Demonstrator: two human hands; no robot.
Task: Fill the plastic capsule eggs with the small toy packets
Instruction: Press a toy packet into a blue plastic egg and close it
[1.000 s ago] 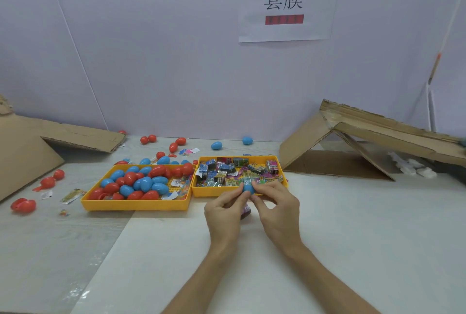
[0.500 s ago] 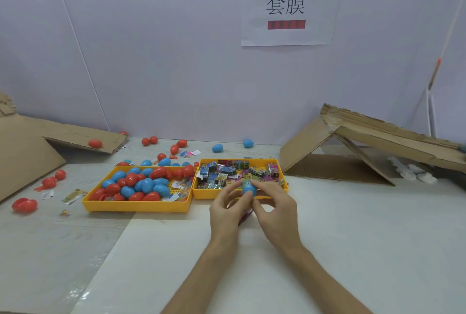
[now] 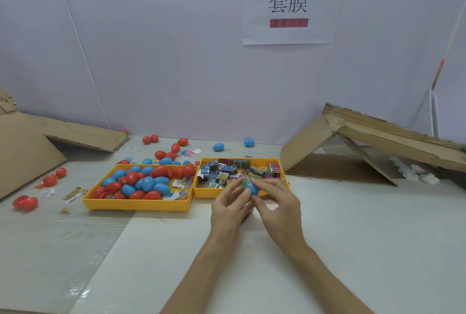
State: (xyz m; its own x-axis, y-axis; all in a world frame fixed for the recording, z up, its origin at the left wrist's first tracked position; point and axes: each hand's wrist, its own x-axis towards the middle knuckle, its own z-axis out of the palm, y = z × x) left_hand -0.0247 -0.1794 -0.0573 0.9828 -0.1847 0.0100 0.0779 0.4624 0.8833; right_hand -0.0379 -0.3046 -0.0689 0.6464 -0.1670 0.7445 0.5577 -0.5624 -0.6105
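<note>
A blue capsule egg (image 3: 253,189) is pinched between the fingertips of my right hand (image 3: 278,206), just in front of the right yellow tray (image 3: 282,171). A small greenish toy packet (image 3: 247,182) sticks out of the egg's open top. My left hand (image 3: 230,206) holds the packet and egg from the left side with thumb and fingers. That right tray is filled with several small toy packets (image 3: 228,171). The left yellow tray (image 3: 137,204) holds several red and blue capsule eggs (image 3: 141,182).
Loose red eggs (image 3: 25,202) and blue eggs (image 3: 218,147) lie scattered on the table behind and left of the trays. Flattened cardboard (image 3: 30,147) lies at the left, and a folded cardboard box (image 3: 365,147) stands at the right. A paper sign (image 3: 290,3) hangs on the wall.
Both hands stayed in front of the right tray working the blue egg. The egg now shows a packet protruding from its top, and the left fingers have spread slightly.
</note>
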